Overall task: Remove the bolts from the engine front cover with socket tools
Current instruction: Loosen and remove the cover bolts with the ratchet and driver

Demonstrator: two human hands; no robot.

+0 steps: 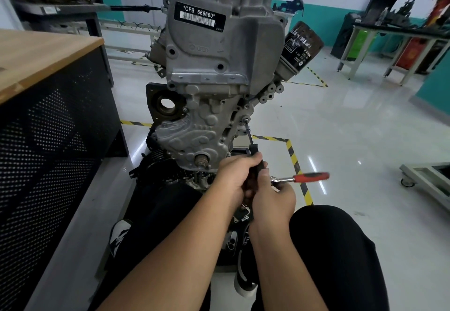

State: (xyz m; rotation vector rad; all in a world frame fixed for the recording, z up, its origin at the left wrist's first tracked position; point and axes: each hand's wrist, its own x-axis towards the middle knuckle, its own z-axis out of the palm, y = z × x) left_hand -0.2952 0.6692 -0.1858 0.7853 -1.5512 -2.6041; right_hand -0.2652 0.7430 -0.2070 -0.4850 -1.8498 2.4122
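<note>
I've got the long black-handled socket driver [252, 150] set on a small bolt [246, 120] at the right edge of the grey cast-aluminium engine front cover [194, 138]. Its thin steel shaft runs up and slightly left from my hands to that bolt, so the long axis leans steeply, tip pointing up and away from me into the cover. My left hand [233, 177] is wrapped around the dark handle, fingers curled tight over it. My right hand [272, 196] sits just below and beside it, fingers curled at the butt of the handle, where the chrome head of a ratchet wrench with a red and black grip [300, 177] meets it; that wrench sticks out level to my right. How exactly my right fingers close on the head I cannot tell.

The cover is ribbed and lumpy, matte grey, dotted with round bolt holes, and the splined crankshaft stub [201, 159] pokes out near its bottom, left of my hands. Higher up is the smoother upper housing with a black label reading CFB 666660 [199, 16]. A dark, worn cylindrical oil filter [302, 45] juts out on the engine's right side.

My knees in black trousers [336, 250] frame the bottom of the view. To my left stands a wood-topped worktop with a black perforated metal side [48, 121]. Glossy pale floor with yellow-black hazard tape [295, 162] spreads to the right.
</note>
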